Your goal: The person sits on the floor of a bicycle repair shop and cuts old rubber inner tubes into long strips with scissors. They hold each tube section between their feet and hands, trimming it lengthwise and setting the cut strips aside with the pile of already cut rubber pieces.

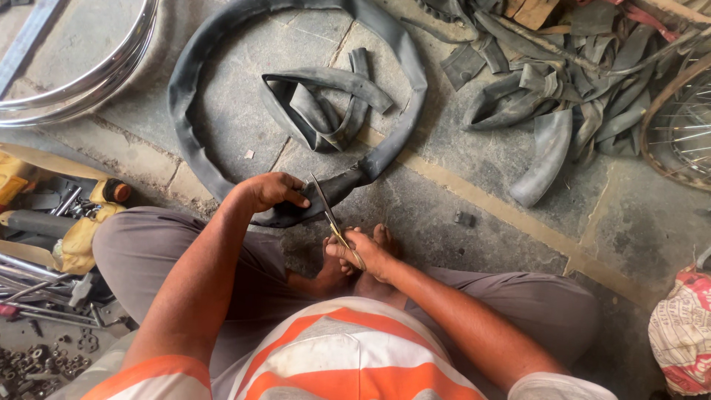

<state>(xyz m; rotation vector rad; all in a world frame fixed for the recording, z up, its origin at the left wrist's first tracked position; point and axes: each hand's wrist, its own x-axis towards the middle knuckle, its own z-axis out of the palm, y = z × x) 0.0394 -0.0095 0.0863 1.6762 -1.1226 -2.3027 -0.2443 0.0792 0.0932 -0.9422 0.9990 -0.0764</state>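
Note:
A large black rubber inner tube lies in a ring on the stone floor in front of me. My left hand presses down on its near part, fingers curled over the rubber. My right hand grips the handles of a pair of scissors. The blades point up and away, their tips at the tube right beside my left fingers. I sit cross-legged with my feet just under my right hand.
A folded piece of tube lies inside the ring. Several cut rubber scraps are heaped at the upper right beside a spoked wheel. A chrome rim sits upper left; tools and nuts lie at left. A printed sack is lower right.

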